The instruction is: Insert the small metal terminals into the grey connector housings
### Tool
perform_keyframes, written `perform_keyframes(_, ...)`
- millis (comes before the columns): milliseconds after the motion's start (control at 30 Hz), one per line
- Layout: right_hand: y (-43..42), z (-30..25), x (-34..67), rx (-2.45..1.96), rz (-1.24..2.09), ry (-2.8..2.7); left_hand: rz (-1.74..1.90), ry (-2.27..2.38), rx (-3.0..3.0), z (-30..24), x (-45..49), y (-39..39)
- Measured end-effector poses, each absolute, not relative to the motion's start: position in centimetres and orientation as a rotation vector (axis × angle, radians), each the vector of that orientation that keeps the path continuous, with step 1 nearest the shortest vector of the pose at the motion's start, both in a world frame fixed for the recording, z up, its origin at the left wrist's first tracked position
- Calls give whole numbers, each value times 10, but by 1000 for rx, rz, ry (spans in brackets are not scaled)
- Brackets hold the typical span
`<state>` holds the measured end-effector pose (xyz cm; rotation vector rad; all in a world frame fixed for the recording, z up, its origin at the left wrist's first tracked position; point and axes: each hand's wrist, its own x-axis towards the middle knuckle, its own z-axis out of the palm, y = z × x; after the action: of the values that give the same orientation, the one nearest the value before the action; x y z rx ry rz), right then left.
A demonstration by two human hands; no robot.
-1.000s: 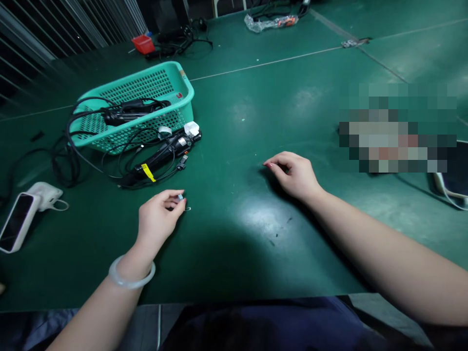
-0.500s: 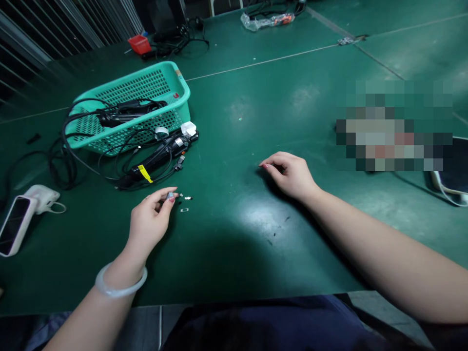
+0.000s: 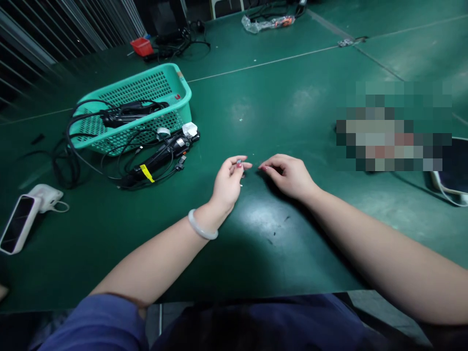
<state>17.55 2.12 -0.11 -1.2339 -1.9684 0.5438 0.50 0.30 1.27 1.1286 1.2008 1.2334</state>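
My left hand (image 3: 227, 183) is over the table near its middle, thumb and index finger closed on a small grey-blue piece (image 3: 239, 161). Just under that hand a tiny white piece (image 3: 241, 185) shows at the table top; other small bits there are mostly hidden by the fingers. A short gap away, my right hand (image 3: 288, 173) rests on the green table (image 3: 226, 268) with thumb and fingertips pressed together. Whatever may be between those fingertips is too small or hidden to make out.
A turquoise basket (image 3: 131, 84) with black corded tools stands at left. Beside it lies a black tool with a yellow label (image 3: 146, 173) and cables. A white-framed device (image 3: 18, 224) is far left, a red bin (image 3: 142, 47) at the back, a dark-screened device (image 3: 453, 163) at right.
My left hand has moved right, close to my right hand, still pinching the grey-blue piece. The small bits have left their earlier spot on the table. My right hand has stayed put.
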Motion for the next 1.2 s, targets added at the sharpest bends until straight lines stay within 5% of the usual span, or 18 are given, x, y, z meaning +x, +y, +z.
perform_keyframes(233,20,-1,175,-1230,584,-2065,1371,1104,904,27,1,2)
perform_keyframes(467,18,-2,175,-1458,256,-1976,1308,1091,746,13,2,-7)
perform_keyframes(700,14,0,171,-1442,884,-1800,1217,978,795,7,10,-8)
perform_keyframes(967,0,8,155,-1164,486,-2346,1285,945,635,8,4,-4)
perform_keyframes(1200,1,11,158,-1270,647,-2150,1266,972,644,6,3,-3)
